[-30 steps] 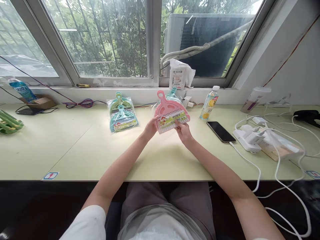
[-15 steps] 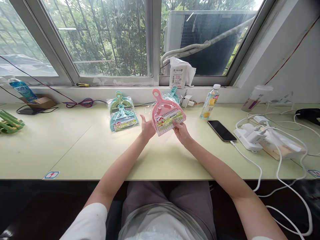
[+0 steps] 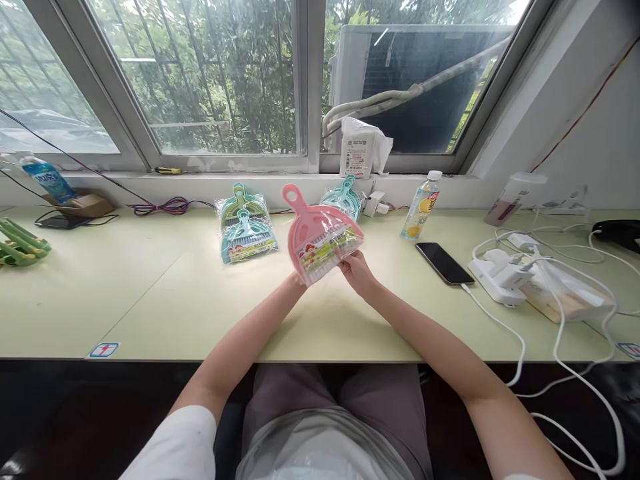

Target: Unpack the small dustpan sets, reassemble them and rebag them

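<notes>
I hold a pink mini dustpan and brush set (image 3: 314,233) in a clear wrapper above the pale green desk (image 3: 150,300), its handle tilted up and to the left. My right hand (image 3: 356,272) pinches its lower right corner. My left hand (image 3: 296,280) is behind its lower left edge, mostly hidden, and its fingers are out of sight. Two wrapped sets, green and teal (image 3: 245,235), lie stacked to the left. Another teal set (image 3: 345,197) lies behind the pink one.
A phone (image 3: 442,262) lies right of my hands, with a drink bottle (image 3: 420,205) behind it. White chargers and cables (image 3: 520,273) crowd the right side. On the far left lie green items (image 3: 20,243) and a blue bottle (image 3: 49,179). A white packet (image 3: 361,148) sits on the windowsill.
The pink set has moved left and nearer to me, its handle swinging leftward. My left hand came off its edge half a second ago and is now behind it again.
</notes>
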Action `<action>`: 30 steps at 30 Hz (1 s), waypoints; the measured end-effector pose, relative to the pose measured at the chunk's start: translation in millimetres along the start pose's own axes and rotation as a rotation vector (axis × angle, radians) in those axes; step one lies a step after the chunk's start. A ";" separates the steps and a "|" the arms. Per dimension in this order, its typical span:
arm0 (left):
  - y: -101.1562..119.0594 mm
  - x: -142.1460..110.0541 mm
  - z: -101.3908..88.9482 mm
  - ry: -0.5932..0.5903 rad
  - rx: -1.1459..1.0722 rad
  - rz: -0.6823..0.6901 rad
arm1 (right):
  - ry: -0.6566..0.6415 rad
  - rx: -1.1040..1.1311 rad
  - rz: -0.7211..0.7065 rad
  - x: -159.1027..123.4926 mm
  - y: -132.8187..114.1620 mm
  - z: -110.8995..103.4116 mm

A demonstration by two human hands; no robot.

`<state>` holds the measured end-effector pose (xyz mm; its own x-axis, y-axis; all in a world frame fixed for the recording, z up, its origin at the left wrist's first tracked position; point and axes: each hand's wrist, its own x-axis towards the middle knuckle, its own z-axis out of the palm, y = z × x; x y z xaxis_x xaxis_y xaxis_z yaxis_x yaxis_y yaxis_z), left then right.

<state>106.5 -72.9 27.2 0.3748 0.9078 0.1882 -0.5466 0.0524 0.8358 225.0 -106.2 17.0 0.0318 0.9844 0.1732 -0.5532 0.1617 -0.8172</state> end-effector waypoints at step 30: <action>18.3 17.8 -69.2 0.162 0.014 -0.124 | -0.230 -1.572 -0.646 26.6 -37.2 -74.7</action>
<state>51.3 -26.9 10.1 0.3126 0.9499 -0.0007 -0.4929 0.1628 0.8547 308.6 -80.8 11.0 -0.2849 0.7298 0.6214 0.7916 0.5447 -0.2767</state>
